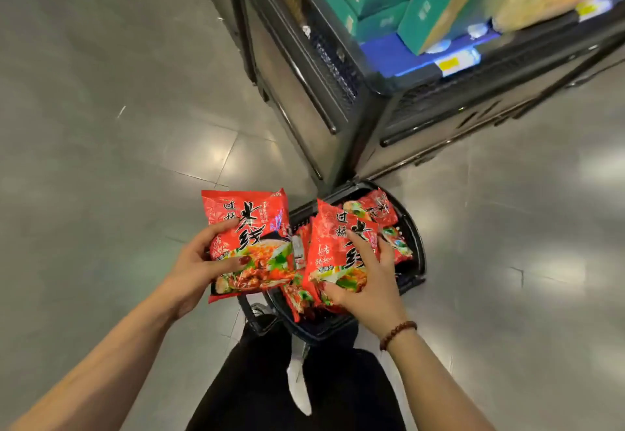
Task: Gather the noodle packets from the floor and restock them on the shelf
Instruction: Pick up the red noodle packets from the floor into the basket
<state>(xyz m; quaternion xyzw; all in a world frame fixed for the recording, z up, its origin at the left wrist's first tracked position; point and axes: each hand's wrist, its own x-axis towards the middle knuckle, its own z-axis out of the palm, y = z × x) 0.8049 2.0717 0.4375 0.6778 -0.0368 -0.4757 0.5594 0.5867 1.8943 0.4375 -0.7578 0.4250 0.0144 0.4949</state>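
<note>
Gripping one red packet [248,239] | left hand [192,270] | right hand [367,287] clasps second packet [338,251] over basket [414,238]

A single wide-angle view looks steeply down from the person's head, close over both forearms; the tiled floor [101,126] fills the left and right sides, bent by the lens; the basket [414,238] sits low in the middle, near the camera; the dark shelf unit [338,109] leans in from the top, its upper goods blurred.
</note>
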